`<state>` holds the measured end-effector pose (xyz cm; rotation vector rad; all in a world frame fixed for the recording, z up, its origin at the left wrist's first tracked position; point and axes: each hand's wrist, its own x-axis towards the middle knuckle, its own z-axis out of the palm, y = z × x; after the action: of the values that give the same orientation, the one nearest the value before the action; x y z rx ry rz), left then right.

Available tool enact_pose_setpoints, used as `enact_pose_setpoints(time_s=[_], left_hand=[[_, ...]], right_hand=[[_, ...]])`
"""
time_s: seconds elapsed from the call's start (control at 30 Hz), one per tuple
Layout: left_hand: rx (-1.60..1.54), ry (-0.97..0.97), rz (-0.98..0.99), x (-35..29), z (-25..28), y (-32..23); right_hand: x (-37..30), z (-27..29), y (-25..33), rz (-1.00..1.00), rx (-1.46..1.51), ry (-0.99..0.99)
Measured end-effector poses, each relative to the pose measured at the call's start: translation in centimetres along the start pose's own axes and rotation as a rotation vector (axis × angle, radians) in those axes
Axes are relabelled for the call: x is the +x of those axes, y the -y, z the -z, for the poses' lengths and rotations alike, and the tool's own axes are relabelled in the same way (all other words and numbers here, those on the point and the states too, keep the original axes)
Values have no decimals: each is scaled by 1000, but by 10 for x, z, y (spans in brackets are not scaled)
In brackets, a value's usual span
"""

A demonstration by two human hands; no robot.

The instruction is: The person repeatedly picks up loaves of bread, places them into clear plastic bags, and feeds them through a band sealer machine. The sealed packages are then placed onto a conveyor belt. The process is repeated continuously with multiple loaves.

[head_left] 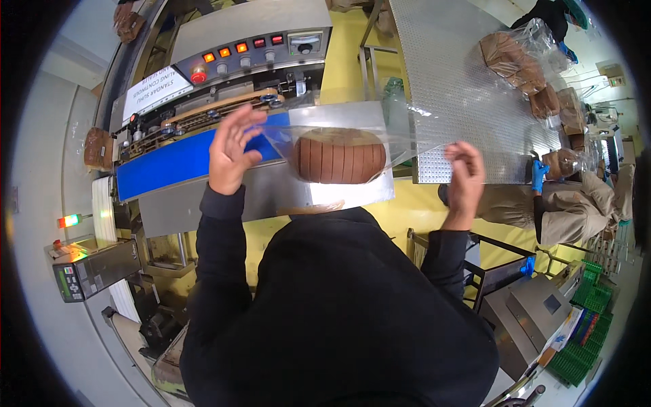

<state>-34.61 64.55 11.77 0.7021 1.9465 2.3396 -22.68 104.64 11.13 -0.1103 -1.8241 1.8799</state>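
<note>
A sliced brown loaf [341,157] lies in a clear plastic bag [288,140] over a shiny metal plate [339,115] in front of me. The bag's film is drawn out sideways to both hands. My left hand [232,148] is at its left corner, fingers curved around the film and thumb lower down, beside the blue conveyor belt [196,163]. On the other side, my right hand [466,178] has curled fingers at the bag's right end, near the perforated metal table's edge. How the fingertips grip the thin film is hard to see.
Behind the belt stands a sealing machine [251,54] with lit buttons and a red knob. Another bagged loaf [99,148] sits at the belt's far left. Bagged loaves [512,61] lie on the perforated metal table [451,81], where a co-worker's blue-gloved hand [539,173] touches one.
</note>
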Motion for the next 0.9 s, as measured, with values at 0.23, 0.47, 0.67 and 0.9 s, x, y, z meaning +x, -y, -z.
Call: enact_pose_setpoints(time_s=[0.23, 0.47, 0.67, 0.9], left_hand=[[-127, 3, 155, -19, -12, 74], [-297, -30, 161, -9, -32, 30], [66, -45, 115, -3, -44, 34], [-238, -165, 21, -2, 12, 44]], right_hand=[[-15, -49, -66, -127, 2, 41], [-4, -12, -65, -246, -6, 104], [0, -18, -71, -218, -80, 302], [3, -4, -73, -376, 34, 332]])
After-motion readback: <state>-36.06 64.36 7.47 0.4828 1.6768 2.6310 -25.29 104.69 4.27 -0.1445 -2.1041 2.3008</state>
